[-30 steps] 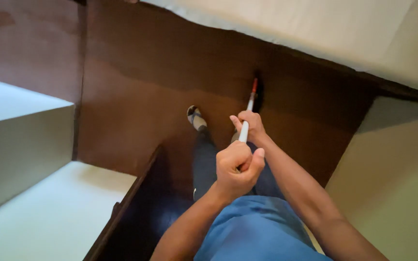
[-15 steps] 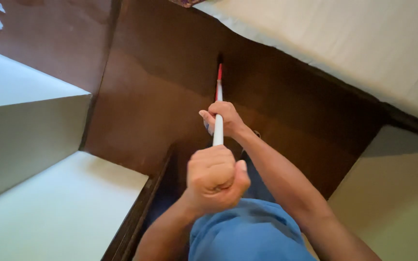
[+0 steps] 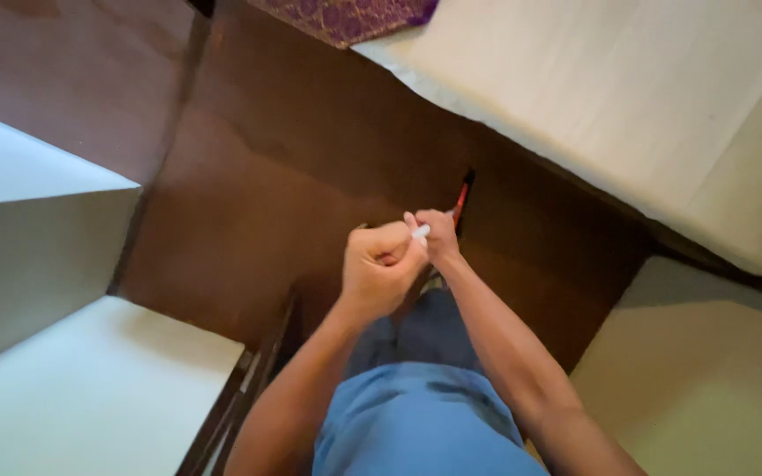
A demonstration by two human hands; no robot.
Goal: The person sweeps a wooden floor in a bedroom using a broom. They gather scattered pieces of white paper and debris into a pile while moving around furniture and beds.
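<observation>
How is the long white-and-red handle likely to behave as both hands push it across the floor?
The handle looks straight and thin, so probably stiff and light. The left hand and right hand close around it, suggesting it is slim enough to twist if gripped loosely.

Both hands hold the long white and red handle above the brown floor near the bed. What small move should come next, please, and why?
Probably a short push of the handle forward, toward the bed. The left hand and the right hand both grip its white upper end close together, and its red lower part points down to the floor beside the bed edge. The handle's lower end is hidden, so this is only a guess.
</observation>
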